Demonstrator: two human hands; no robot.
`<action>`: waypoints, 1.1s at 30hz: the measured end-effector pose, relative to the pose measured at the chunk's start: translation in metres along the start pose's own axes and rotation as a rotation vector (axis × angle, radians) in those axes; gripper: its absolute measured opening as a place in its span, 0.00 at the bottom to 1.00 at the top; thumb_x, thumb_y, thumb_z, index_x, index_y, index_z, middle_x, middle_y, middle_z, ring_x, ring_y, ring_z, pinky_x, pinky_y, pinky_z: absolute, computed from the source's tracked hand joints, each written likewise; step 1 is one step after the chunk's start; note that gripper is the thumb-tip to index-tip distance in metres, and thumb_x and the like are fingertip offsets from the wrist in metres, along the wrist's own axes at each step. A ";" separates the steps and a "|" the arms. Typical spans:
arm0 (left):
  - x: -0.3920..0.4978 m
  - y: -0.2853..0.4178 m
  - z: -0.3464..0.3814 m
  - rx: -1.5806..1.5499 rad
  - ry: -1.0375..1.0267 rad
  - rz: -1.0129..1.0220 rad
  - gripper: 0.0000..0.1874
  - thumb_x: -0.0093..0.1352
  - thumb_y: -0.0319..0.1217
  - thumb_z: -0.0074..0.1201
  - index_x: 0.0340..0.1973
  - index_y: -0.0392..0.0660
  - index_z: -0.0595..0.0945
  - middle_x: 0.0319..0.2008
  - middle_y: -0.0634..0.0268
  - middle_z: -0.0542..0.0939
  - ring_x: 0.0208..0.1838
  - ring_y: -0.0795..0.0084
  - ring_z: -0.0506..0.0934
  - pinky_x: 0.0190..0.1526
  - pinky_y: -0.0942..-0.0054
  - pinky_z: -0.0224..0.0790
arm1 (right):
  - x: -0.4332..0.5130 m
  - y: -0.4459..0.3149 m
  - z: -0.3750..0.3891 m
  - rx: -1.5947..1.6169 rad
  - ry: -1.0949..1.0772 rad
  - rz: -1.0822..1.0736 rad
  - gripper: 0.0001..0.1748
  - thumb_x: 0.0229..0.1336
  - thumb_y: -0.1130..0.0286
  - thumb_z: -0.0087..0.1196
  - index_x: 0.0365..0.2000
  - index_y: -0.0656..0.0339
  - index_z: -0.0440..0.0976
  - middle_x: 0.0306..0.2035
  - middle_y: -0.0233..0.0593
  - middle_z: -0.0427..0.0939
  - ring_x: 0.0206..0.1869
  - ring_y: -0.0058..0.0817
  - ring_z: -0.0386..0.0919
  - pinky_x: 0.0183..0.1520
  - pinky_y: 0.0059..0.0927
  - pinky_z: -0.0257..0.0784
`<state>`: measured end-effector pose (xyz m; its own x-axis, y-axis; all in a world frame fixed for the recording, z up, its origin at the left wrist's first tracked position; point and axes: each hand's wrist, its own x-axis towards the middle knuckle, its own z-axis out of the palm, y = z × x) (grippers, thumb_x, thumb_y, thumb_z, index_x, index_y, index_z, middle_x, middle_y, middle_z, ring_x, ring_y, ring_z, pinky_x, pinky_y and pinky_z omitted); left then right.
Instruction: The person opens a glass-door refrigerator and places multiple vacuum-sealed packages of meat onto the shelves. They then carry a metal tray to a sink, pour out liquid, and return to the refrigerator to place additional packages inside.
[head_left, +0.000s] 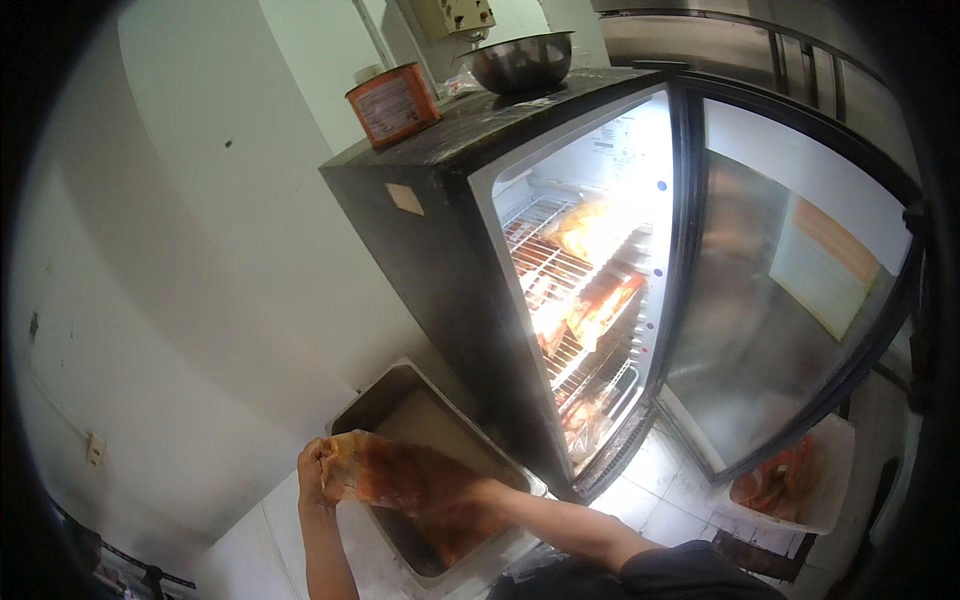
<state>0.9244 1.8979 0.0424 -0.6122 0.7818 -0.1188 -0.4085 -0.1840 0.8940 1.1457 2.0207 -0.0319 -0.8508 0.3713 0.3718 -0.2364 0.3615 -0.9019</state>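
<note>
My left hand grips one end of a clear plastic bag with reddish-orange contents, possibly marinated meat. The bag is held over a deep rectangular tub with a pale rim. Across from the right comes my other forearm, and my right hand is at the bag's far side. Blur and the reddish contents hide its fingers, so whether it is inside or behind the bag is unclear. Reddish-brown contents show in the near part of the tub.
A lit refrigerator holds bagged meat on wire racks. Its glass door stands open to the right. On top are an orange tin and a metal bowl. A white plastic bin with reddish pieces sits below the door.
</note>
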 end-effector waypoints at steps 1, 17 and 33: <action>0.004 0.003 0.002 0.064 -0.010 -0.008 0.08 0.69 0.28 0.44 0.31 0.40 0.79 0.31 0.60 0.81 0.31 0.65 0.81 0.35 0.64 0.81 | -0.001 -0.010 0.001 0.021 0.031 0.011 0.58 0.32 0.64 0.79 0.66 0.66 0.62 0.62 0.55 0.72 0.65 0.50 0.72 0.69 0.43 0.69; -0.012 -0.023 -0.029 0.754 -0.143 -0.186 0.27 0.78 0.50 0.49 0.66 0.48 0.75 0.58 0.64 0.82 0.59 0.68 0.79 0.57 0.62 0.72 | 0.006 0.095 0.090 0.402 0.035 0.311 0.37 0.56 0.49 0.69 0.57 0.63 0.71 0.47 0.45 0.79 0.48 0.41 0.81 0.52 0.39 0.78; -0.058 -0.037 -0.060 0.588 -0.013 -0.094 0.23 0.77 0.44 0.53 0.61 0.43 0.77 0.55 0.61 0.82 0.56 0.65 0.80 0.57 0.60 0.72 | 0.021 0.041 0.062 -0.096 0.289 0.326 0.64 0.39 0.44 0.78 0.67 0.71 0.57 0.60 0.56 0.74 0.59 0.47 0.78 0.63 0.40 0.73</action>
<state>0.9342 1.8238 -0.0097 -0.5815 0.7868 -0.2069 -0.0144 0.2444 0.9696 1.0890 1.9898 -0.0743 -0.7043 0.6978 0.1302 0.0786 0.2589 -0.9627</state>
